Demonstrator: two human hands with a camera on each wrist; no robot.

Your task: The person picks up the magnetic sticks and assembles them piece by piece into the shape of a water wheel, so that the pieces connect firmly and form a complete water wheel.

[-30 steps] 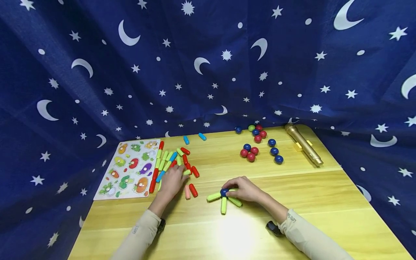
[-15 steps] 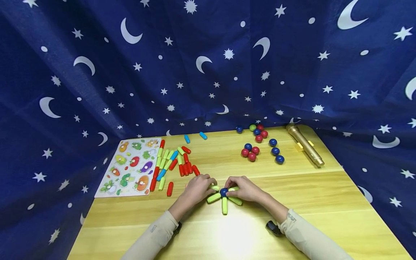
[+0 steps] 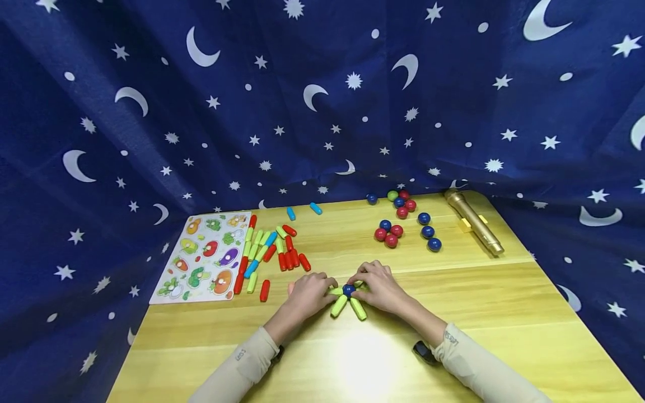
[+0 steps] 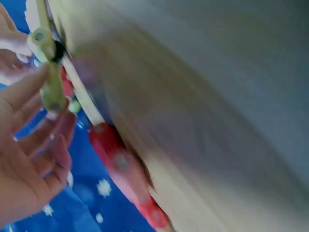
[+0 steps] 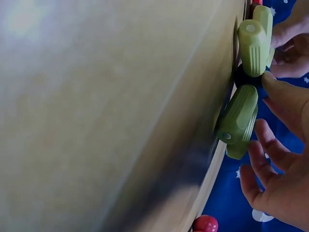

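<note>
My right hand (image 3: 381,288) pinches a dark blue ball (image 3: 348,290) between thumb and index finger. Light green rods (image 3: 358,309) stick out from that ball like spokes; the right hand partly hides those on its side. From the other side, my left hand (image 3: 311,292) holds a light green rod (image 4: 52,92) between thumb and fingers, its inner end at the ball. Whether that rod is joined to the ball I cannot tell. In the right wrist view, the right thumb touches the ball (image 5: 248,77), with green rods (image 5: 239,113) beside it.
Red, green and blue rods (image 3: 269,253) lie loosely at the left, beside a vegetable puzzle board (image 3: 206,257). A pink rod (image 3: 290,287) is mostly behind the left hand. Blue and red balls (image 3: 391,240) sit at the back right, near a gold microphone (image 3: 473,222).
My left hand has come right from the rod pile with a green rod and reached the blue ball. The ball and its spokes have turned a little, with my right hand staying on the ball.
</note>
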